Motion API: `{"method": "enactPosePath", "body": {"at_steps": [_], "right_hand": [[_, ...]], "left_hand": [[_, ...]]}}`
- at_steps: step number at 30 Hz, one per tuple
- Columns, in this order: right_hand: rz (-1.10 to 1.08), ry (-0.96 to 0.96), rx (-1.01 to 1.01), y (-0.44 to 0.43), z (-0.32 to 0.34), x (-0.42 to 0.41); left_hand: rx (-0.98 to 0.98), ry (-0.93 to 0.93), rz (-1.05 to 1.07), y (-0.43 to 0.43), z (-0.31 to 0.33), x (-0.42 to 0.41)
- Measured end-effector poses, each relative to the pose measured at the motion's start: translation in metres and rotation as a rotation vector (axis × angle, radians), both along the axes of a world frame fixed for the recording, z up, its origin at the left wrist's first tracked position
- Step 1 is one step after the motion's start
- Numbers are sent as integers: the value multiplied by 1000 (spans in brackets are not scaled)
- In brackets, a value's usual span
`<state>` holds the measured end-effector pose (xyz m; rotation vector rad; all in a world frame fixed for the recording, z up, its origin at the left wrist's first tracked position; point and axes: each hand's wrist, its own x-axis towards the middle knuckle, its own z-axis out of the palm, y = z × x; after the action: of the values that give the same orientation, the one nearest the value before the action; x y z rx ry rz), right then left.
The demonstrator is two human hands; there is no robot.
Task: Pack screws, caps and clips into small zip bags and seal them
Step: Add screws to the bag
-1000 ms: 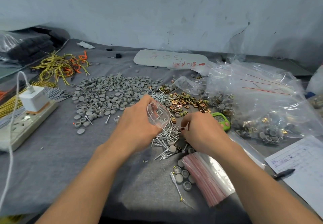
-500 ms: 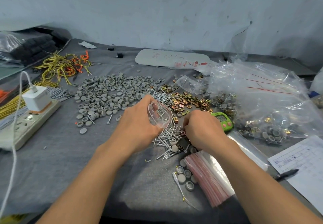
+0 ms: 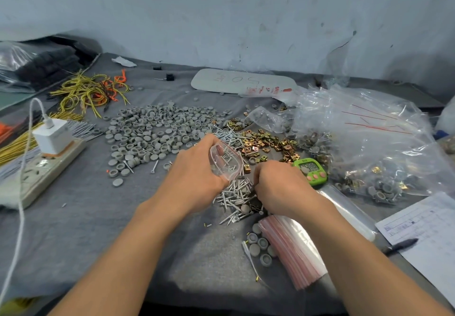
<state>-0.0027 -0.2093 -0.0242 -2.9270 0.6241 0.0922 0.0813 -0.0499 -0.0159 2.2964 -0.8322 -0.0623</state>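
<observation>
Zip bag (image 3: 225, 161), one, in left hand (image 3: 194, 180) (right hand (image 3: 278, 186) among screws (image 3: 234, 193))

Small shift only — right hand (image 3: 280, 187) edged forward across the screws (image 3: 234, 197) toward the bag (image 3: 225, 161) — knuckles now just beside its lower end.

On my remote feed, the operator's body shows as two arms.

1. Left hand (image 3: 194, 180): bare; I see its back and knuckles.
2. Right hand (image 3: 278, 185): bare; I see its back and knuckles.
3. Left forearm (image 3: 138, 241) and right forearm (image 3: 344, 246): bare from wrist to the bottom edge of my view.

What is worn higher up, I cannot tell.
</observation>
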Motion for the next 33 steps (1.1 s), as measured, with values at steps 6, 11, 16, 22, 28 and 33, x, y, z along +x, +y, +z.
{"method": "enactPosePath", "body": {"at_steps": [6, 11, 16, 22, 28, 33], "right_hand": [[-190, -373, 610, -20, 9, -13], [-200, -484, 1200, -21, 15, -21], [-146, -502, 1272, -17, 17, -22], [-63, -538, 1034, 0, 16, -13], [-13, -543, 606, 15, 10, 3], [-24, -665, 776, 11, 19, 1]], "left_hand": [[-1, -5, -5, 2, 2, 1], [-1, -19, -10, 1, 2, -1], [-6, -48, -30, -3, 1, -5], [33, -66, -61, -13, -4, -13], [13, -32, -82, -13, -4, -12], [-66, 5, -55, -8, -1, -6]]}}
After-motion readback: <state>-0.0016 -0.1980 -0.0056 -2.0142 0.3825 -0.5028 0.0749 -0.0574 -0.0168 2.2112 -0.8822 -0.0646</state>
